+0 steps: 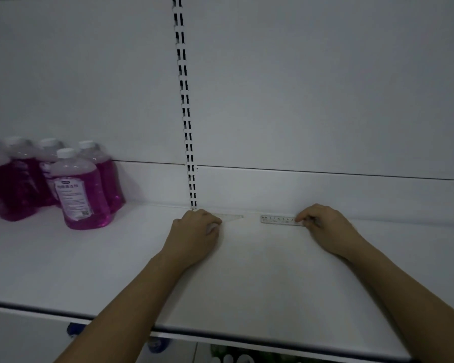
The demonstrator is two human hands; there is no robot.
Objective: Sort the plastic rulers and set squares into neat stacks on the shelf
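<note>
A clear plastic set square (233, 218) lies flat at the back of the white shelf (116, 260), its thin tip pointing right. My left hand (197, 231) covers its left part, with fingers curled down onto it. To the right a clear straight ruler (278, 220) with black numbers lies along the back wall. My right hand (323, 226) holds its right end, fingers curled over it. A bare gap of shelf separates the set square's tip from the ruler's left end.
Several bottles of pink liquid (81, 189) with white caps stand at the back left of the shelf. A slotted upright rail (188, 127) runs down the back panel. Below the shelf's front edge (247, 334) some goods on a lower level show.
</note>
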